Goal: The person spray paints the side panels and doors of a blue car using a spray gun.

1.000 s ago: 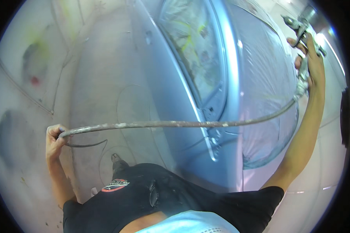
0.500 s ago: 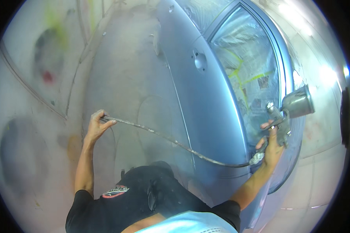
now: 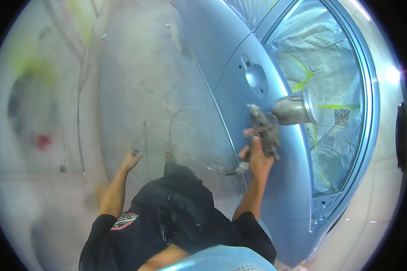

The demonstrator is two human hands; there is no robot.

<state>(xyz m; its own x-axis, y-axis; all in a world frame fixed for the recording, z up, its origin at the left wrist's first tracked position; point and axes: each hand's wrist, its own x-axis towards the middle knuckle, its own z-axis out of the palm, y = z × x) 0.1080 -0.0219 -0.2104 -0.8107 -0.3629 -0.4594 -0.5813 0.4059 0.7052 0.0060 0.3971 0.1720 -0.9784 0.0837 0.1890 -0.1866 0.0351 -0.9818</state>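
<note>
My right hand (image 3: 260,156) is wrapped round the grip of a metal spray gun (image 3: 266,131), its fingers at the trigger side. A silvery cup (image 3: 295,109) sticks out to the right of the gun. The gun is in front of a light blue car door (image 3: 233,58), just below the handle recess (image 3: 255,77). From the gun's base an air hose (image 3: 221,170) runs left and fades into blur. My left hand (image 3: 130,161) is closed low at the left, with a dark bit of the hose showing at its fingers; the stretch between is smeared.
Clear plastic, newspaper and yellow tape cover the car window (image 3: 334,90) at the right. A pale, dusty floor (image 3: 135,81) lies left of the car, with a thin loop on it. The left wall (image 3: 13,149) has dark, yellow and red paint patches.
My right hand with the spray gun has swung left, from beside the window to before the door. My left hand has moved down and right. The hose, taut before, is now blurred.
</note>
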